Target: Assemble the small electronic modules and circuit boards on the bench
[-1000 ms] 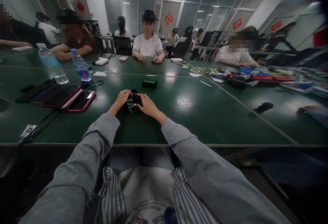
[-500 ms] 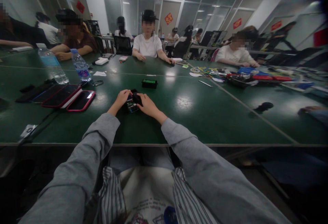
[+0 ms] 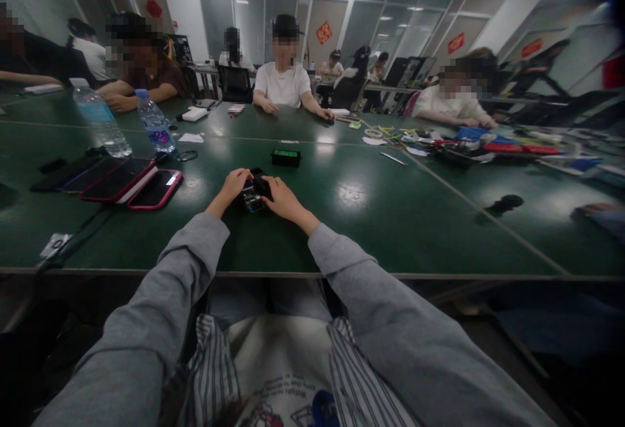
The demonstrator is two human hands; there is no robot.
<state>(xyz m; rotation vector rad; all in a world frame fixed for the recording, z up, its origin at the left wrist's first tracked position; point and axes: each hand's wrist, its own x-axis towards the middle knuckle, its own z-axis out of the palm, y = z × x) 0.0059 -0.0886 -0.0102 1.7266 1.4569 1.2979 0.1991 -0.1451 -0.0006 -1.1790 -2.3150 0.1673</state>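
Observation:
A small black device with an exposed circuit board (image 3: 252, 202) is between my hands over the green table (image 3: 351, 238). My left hand (image 3: 234, 186) grips its left side, fingers bent at the upper edge. On the other side, my right hand (image 3: 283, 199) has its fingers closed on a black part of the same device. The fingers hide much of it, and whether the black part is separate cannot be made out. Just beyond my hands lies a black box with a green top (image 3: 286, 157).
Left of my hands are a red-edged phone (image 3: 155, 190) and two water bottles, one with a purple label (image 3: 157, 129). A white pen (image 3: 393, 159) and a pile of cables (image 3: 390, 134) lie to the right. A person in white (image 3: 283, 85) sits opposite.
The view has shifted very slightly. My hands keep nearly the same hold on the device, with no clear movement of its parts.

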